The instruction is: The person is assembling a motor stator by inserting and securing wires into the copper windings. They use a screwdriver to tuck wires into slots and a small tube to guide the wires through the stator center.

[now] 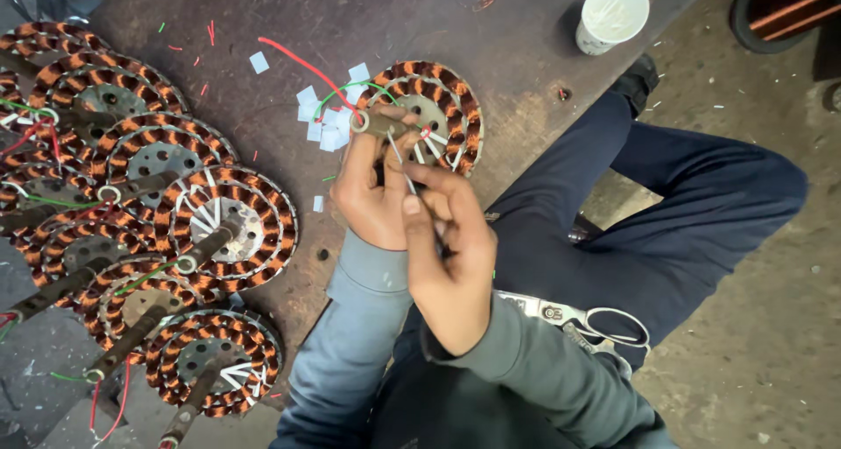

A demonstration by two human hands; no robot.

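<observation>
Centrally, just above the middle of the frame, both hands meet over a round copper-wound coil that lies flat on the dark worktop. Its metal shaft sticks out from the hub toward the left, long axis nearly level across the frame, ending in a small ring. The left hand is closed around that shaft end, thumb on top. The right hand has its fingertips pinched together on a thin white lead that runs slantwise from the coil's hub down to the fingers. More white leads fan across the coil's open centre. A red wire and a green wire curve away from the coil toward the upper left, and small pale blue paper squares lie scattered just left of it.

Along the left edge of the frame a stack of similar coils overlaps in a column from top to bottom, their shafts pointing down and left. A white paper cup, round and plain, stands at the upper right of the worktop. Scissors with metal blades rest on the person's dark blue lap at lower right, handles pointing right. Red wire snippets dot the worktop at upper left.
</observation>
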